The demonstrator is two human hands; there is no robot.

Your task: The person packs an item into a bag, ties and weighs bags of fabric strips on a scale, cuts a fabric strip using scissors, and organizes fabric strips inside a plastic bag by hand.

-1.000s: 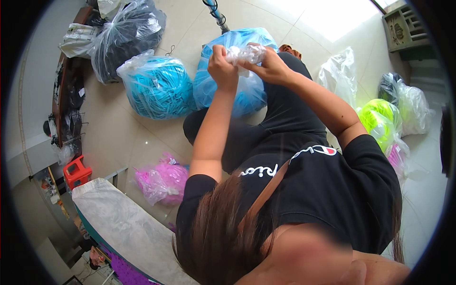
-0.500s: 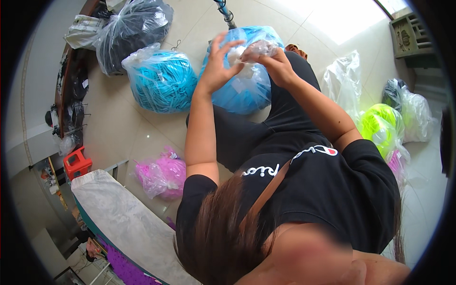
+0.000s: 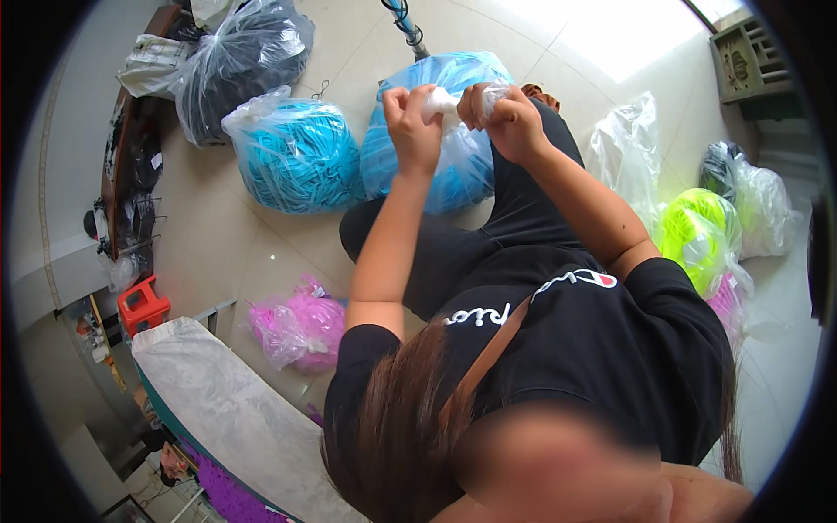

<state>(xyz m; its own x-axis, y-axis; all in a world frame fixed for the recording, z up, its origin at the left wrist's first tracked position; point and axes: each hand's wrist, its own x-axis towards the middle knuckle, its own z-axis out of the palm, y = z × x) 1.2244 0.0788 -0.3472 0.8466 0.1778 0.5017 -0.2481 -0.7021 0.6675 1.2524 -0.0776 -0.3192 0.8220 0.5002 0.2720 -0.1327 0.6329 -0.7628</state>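
Both my hands are raised over a large clear plastic bag with blue contents (image 3: 458, 170), which stands on the floor by my legs. In my left hand (image 3: 414, 131) is a small white bundle (image 3: 438, 105), its fingers curled round it; whether it is string or thin plastic I cannot make out. My right hand (image 3: 514, 122) grips a crumpled bunch of clear plastic (image 3: 495, 94), which sticks up above the fingers. A short white stretch runs between the two hands. Whether the crumpled plastic belongs to the large bag is unclear.
A bag of turquoise strips (image 3: 292, 157) and a dark-filled bag (image 3: 240, 70) stand to the left. Pink (image 3: 301, 322) and neon-yellow (image 3: 697, 231) bags lie nearer. A blue pole (image 3: 405, 22) rises beyond; a red stool (image 3: 142, 305) stands by a pale-topped board (image 3: 227, 401).
My left hand, spread open before, has closed round the white bundle. My right hand has turned and come slightly down, still gripping the clear plastic.
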